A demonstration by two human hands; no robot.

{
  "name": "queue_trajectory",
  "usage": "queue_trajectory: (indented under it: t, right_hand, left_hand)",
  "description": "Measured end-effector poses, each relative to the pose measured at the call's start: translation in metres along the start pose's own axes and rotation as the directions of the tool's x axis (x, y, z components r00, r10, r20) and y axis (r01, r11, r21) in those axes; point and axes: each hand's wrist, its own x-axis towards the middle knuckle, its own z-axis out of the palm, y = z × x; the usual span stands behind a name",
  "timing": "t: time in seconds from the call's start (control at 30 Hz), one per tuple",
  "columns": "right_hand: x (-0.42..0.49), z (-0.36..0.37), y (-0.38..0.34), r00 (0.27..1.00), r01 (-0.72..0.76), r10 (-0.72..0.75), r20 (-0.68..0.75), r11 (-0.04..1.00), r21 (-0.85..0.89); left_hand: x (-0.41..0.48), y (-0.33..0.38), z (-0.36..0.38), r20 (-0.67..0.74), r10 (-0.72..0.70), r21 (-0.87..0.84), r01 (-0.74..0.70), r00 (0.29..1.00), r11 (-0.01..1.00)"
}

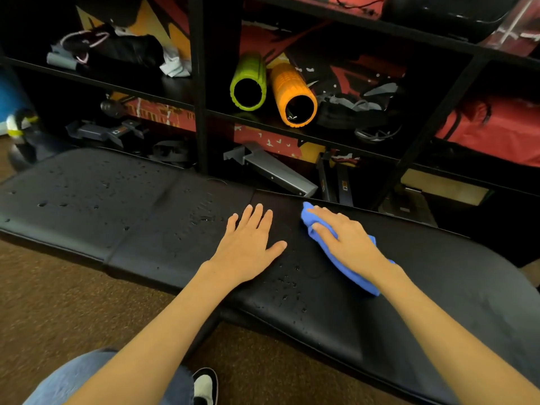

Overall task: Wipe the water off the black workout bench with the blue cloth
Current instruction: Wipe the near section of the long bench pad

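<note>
The black workout bench (438, 287) runs from the left edge to the lower right. Water drops (287, 283) lie on its padding below my hands, and more water drops (96, 197) are scattered over its left part. My right hand (343, 239) presses the blue cloth (355, 276) flat on the bench, fingers spread over it, near the far edge. My left hand (248, 244) rests flat on the bench beside it, fingers apart and holding nothing.
A black shelf unit (201, 83) stands right behind the bench, holding a green foam roller (248, 80), an orange foam roller (292, 95), straps and metal parts. Brown carpet (58, 302) lies in front. My knee (96, 381) and shoe (204, 387) are at the bottom.
</note>
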Motion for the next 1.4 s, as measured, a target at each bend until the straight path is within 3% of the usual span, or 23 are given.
queue_trajectory:
  t: [0.17,0.33,0.7,0.87,1.07,1.2,1.4]
  right_hand:
    - [0.029,-0.007,0.01,0.992,-0.068,0.068,-0.108,0.998,0.006]
    - [0.08,0.01,-0.016,0.985,-0.159,0.155,-0.073,0.986,-0.047]
    - [0.033,0.026,-0.038,0.976,0.199,-0.2,0.083,0.98,0.025]
    - [0.042,0.012,-0.007,0.992,0.125,-0.125,0.008,0.992,0.024]
    - [0.09,0.023,-0.033,0.996,-0.063,0.061,-0.059,0.998,-0.024]
    - [0.086,0.039,-0.056,0.997,0.055,-0.055,-0.048,0.998,0.004]
    - [0.046,0.039,-0.051,0.969,0.23,-0.231,0.091,0.973,0.026]
  left_hand:
    - [-0.004,-0.01,0.0,-0.015,-0.071,-0.05,0.07,0.997,0.996]
    - [-0.004,-0.014,0.002,-0.008,-0.069,-0.048,0.069,0.998,0.996]
    - [0.001,-0.024,-0.007,0.085,-0.027,-0.042,0.031,0.996,0.999]
    - [-0.002,-0.03,-0.01,0.091,-0.002,-0.113,0.013,0.996,0.993]
    - [-0.003,-0.03,-0.013,0.1,-0.011,-0.196,0.031,0.995,0.98]
    - [-0.001,-0.029,-0.015,0.106,-0.019,-0.207,0.041,0.994,0.977]
    - [0.002,-0.034,-0.015,0.112,0.004,-0.216,0.021,0.994,0.976]
